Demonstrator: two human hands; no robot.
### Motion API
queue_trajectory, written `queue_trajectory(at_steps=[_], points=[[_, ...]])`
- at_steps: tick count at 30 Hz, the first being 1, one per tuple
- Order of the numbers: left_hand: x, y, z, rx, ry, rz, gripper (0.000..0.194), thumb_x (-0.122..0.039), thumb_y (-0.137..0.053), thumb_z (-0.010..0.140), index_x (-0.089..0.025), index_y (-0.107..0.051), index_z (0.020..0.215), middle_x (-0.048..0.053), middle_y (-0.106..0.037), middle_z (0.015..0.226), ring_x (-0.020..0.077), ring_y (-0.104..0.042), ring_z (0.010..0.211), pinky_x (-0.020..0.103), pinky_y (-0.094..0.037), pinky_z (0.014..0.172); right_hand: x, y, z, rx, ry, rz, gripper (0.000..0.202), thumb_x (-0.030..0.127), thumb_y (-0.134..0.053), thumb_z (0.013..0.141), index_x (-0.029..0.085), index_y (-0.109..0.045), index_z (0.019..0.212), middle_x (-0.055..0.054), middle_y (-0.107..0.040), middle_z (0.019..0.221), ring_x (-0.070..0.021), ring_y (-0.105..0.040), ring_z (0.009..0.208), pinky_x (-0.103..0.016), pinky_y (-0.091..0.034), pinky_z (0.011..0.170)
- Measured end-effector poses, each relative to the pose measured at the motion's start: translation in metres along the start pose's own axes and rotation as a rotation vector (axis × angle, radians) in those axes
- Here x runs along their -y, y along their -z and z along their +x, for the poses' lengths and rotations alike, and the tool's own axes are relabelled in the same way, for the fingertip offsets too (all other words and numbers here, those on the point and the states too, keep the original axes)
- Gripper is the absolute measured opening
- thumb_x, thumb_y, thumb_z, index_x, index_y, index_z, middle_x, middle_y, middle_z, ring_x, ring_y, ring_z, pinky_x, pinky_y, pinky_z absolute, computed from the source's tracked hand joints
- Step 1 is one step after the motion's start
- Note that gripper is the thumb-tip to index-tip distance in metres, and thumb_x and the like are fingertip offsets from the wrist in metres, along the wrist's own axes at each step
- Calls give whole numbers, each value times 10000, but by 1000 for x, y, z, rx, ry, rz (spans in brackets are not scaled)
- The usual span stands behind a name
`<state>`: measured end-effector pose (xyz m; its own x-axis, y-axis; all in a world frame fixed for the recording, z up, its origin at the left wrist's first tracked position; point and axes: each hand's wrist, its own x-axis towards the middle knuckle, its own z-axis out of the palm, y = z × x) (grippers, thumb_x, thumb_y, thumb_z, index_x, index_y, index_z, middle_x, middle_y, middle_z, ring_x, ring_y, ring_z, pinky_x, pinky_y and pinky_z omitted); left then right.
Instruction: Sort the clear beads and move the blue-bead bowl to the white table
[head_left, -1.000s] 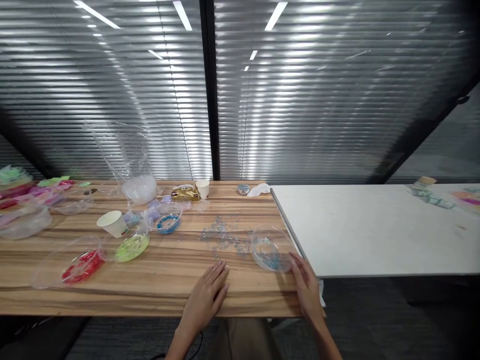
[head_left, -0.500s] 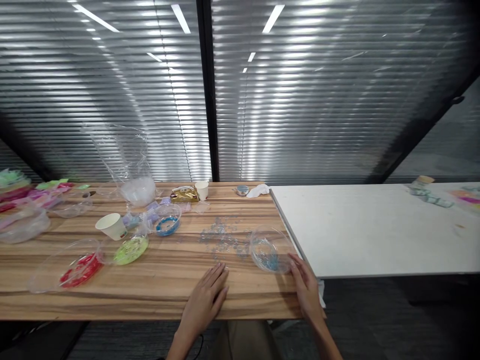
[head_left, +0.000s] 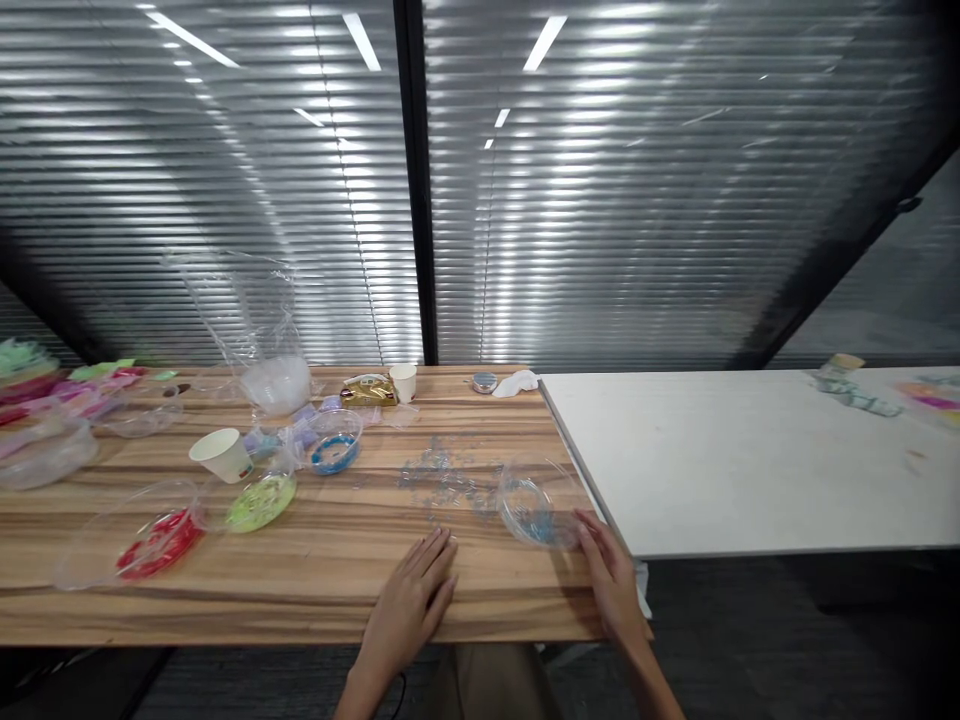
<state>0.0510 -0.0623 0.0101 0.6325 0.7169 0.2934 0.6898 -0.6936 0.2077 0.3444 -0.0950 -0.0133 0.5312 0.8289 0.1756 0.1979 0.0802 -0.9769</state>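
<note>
My left hand (head_left: pixel 411 602) lies flat on the wooden table near its front edge, fingers stretched out, holding nothing. Just beyond its fingertips, small blue-grey pieces (head_left: pixel 444 480) are scattered over the wood. My right hand (head_left: pixel 609 580) grips the near right rim of a clear plastic bowl (head_left: pixel 511 512), which seems tilted a little. More of the blue pieces (head_left: pixel 537 526) lie inside that bowl. What exactly the pieces are is too small to tell.
To the left stand clear bowls holding red (head_left: pixel 159 545), yellow-green (head_left: pixel 261 503) and blue pieces (head_left: pixel 335 455). Behind them are a paper cup (head_left: pixel 222 455), a clear bag (head_left: pixel 276 384), a gold packet (head_left: pixel 368 391) and another cup (head_left: pixel 403 381). A white table (head_left: pixel 720 460) adjoins on the right.
Hardly anything differs. Both hands and the bowl stay in place; the whole view has shifted very slightly.
</note>
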Motion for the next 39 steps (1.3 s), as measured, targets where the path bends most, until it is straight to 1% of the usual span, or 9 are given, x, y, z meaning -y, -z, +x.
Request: queue_trajectory(at_steps=[4,12,15,21,24,28,34,39], points=[[0,0,0,-6,-3,0,429,-302,-405,965,-236,-389,1388,47,-421,1420,225,-416,1295,418,-423,1044,-1,0,0,11,-17,4,470,549,-557,800,191,-638,1092,-97,-623,1171,-282,-527,1143,-453,-370,1020],[0,2,1,24,1,20,411,-298,-404,965,-213,-418,1367,44,-417,1423,224,-405,1304,419,-418,1052,-2,-1,1,15,-26,18,472,561,-574,780,194,-649,1066,-103,-636,1152,-286,-542,1130,-470,-366,1030],[0,2,1,8,-6,19,407,-298,-411,963,-219,-426,1362,44,-428,1416,225,-418,1295,414,-426,1045,-1,-2,1,17,-31,7,481,575,-567,777,195,-647,1061,-100,-640,1148,-286,-540,1135,-462,-371,1028],[0,1,0,-5,-12,33,407,-302,-409,966,-218,-422,1365,43,-426,1417,218,-420,1293,409,-433,1039,4,-2,-1,19,-29,-8,489,573,-572,774,180,-651,1053,-96,-649,1136,-271,-564,1110,-405,-446,968],[0,1,0,-11,-16,36,408,-302,-412,965,-218,-423,1364,43,-431,1413,219,-428,1288,411,-438,1035,5,-2,-1,15,-30,7,489,567,-584,769,177,-653,1056,-94,-655,1125,-269,-574,1096,-398,-463,953],[0,1,0,-25,-18,34,411,-305,-420,961,-219,-426,1363,42,-442,1405,222,-431,1285,410,-441,1033,5,-3,-1,37,-37,11,487,563,-583,768,179,-650,1059,-96,-660,1114,-273,-583,1084,-405,-466,953],[0,0,0,-14,-20,40,415,-292,-417,962,-216,-414,1371,45,-434,1410,220,-422,1291,415,-437,1035,4,-3,-1,57,-37,0,480,558,-568,777,174,-646,1054,-100,-662,1107,-272,-590,1072,-396,-479,938],[0,1,0,-19,-24,44,407,-287,-429,956,-210,-434,1356,47,-446,1402,222,-430,1286,418,-443,1029,3,-3,0,77,-53,-14,494,561,-560,779,173,-639,1073,-104,-639,1149,-276,-566,1110,-405,-455,967]])
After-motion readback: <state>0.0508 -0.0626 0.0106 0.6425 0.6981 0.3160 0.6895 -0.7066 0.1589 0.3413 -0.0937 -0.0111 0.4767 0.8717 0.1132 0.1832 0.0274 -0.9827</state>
